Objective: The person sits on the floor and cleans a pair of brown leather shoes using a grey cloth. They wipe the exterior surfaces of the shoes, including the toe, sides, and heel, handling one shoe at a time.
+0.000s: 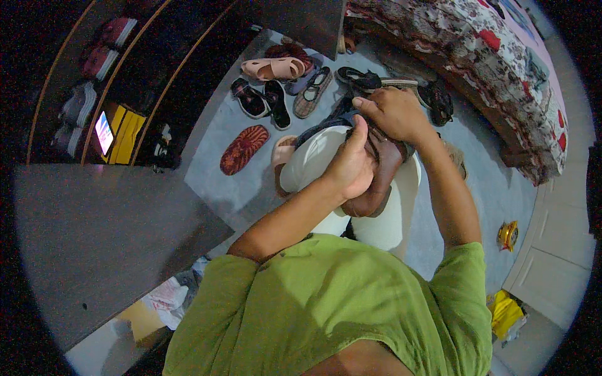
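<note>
A brown leather shoe (382, 178) is held over my lap, its rounded end toward me. My left hand (354, 163) grips its left side, thumb pointing up and fingers hidden behind the shoe. Over the far part of the shoe lies my right hand (395, 113), back of the hand up and thumb toward the left; its fingertips are out of sight. Dark blue cloth (323, 127) shows just beyond my left hand, above my white trousers (320, 156).
Several shoes stand on the grey floor ahead, among them pink sandals (276, 67), black shoes (276, 103) and a red-brown slipper (244, 150). A bed with a floral cover (501, 75) is at right. Dark shelves (119, 56) at left hold a lit phone (104, 133).
</note>
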Tool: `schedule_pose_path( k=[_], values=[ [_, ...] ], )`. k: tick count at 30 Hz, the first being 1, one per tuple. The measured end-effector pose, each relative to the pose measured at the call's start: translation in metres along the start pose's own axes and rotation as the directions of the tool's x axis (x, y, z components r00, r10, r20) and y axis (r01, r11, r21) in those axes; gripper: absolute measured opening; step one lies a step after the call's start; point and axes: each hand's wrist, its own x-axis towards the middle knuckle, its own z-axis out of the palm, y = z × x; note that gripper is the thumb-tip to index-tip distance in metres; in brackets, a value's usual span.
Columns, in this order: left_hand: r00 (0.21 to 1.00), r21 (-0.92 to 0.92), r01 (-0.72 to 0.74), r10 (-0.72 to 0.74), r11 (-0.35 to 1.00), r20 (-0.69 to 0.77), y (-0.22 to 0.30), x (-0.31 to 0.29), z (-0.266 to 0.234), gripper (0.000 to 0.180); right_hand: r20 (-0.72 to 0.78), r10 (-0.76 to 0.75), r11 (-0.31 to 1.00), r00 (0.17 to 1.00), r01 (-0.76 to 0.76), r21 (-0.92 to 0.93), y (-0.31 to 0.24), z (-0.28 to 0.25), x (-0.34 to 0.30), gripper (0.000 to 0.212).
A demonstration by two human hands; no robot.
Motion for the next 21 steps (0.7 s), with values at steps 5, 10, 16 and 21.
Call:
schedule_pose_path(
  k=[5,10,16,21],
  values=[
    [1.0,0.002,-0.001,0.001,1.0,0.022,0.002,-0.001,0.003,0.07,-0.244,-0.087,0.996,0.966,0.08,-0.037,0.0,0.01,-0.017,0.048],
    [0.998,0.029,-0.044,0.045,0.999,-0.039,0.002,-0.005,0.009,0.065,-0.494,-0.085,0.993,0.866,0.113,0.027,-0.005,0.021,-0.038,0.039],
    [0.999,0.029,-0.008,0.009,1.0,-0.047,0.002,-0.006,0.001,0.063,-0.583,-0.023,0.99,0.812,0.099,0.099,-0.021,0.035,-0.082,0.037],
    [0.999,0.057,0.026,-0.024,0.998,-0.039,0.007,-0.011,0.011,0.064,-0.513,-0.036,0.992,0.858,0.091,0.083,-0.022,0.041,-0.109,0.048]
  ],
)
